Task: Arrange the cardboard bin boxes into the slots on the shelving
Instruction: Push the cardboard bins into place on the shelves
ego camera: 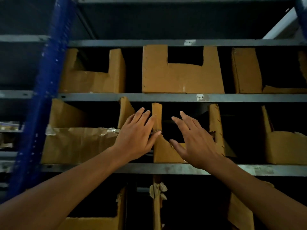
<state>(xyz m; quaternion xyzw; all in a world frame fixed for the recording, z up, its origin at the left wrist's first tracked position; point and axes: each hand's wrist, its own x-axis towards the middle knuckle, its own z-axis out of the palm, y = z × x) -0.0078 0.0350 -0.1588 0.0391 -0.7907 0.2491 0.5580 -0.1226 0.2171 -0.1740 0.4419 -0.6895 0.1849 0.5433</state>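
Most bins sit in their slots; the middle box looks like the one in hand.

On the shelving the upper row holds three boxes, all set back behind the rail; the centre row has a taped box at the left and another box at the right; between them the middle box stands on the shelf, worn and slightly askew; the left hand, fingers straight, rests against its left wall; the right hand hovers spread before its open front, gripping nothing; judged from this, squaring that box remains; the lower row is too dark to judge.
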